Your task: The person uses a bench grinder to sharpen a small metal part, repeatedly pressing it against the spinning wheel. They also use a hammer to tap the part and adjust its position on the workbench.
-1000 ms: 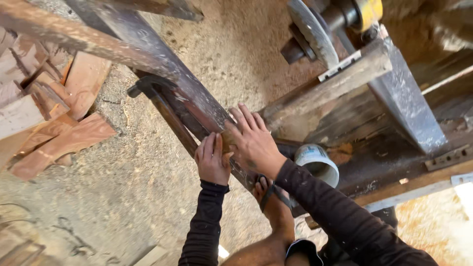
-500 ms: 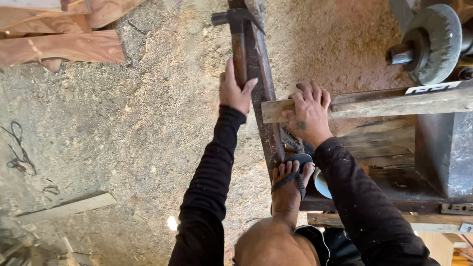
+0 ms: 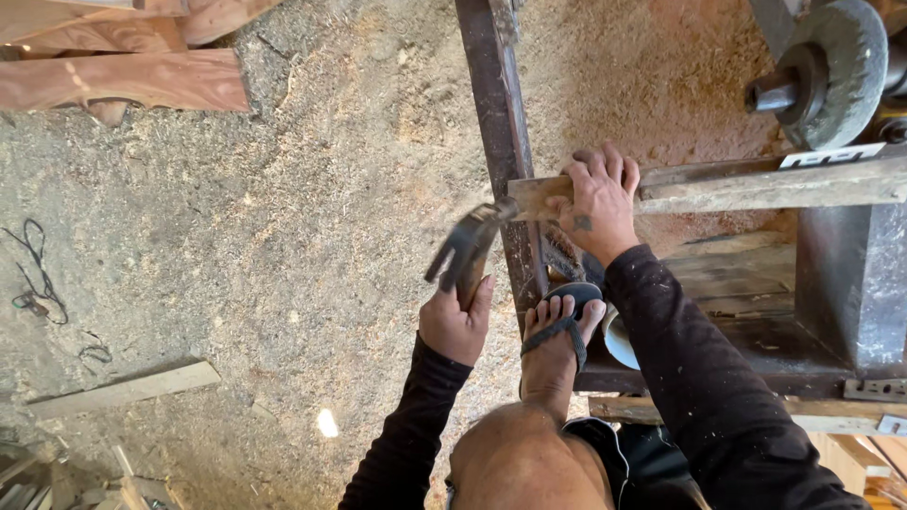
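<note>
Our left hand grips a hammer, arm stretched forward, its head at the end of a wooden plank. Our right hand clamps that plank against the dark metal beam, fingers curled over its top edge, above the sawdust-covered floor.

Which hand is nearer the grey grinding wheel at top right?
Right. The right hand grips the wooden bar just below and left of the grinding wheel. The left hand holds a hammer farther left and lower.
</note>
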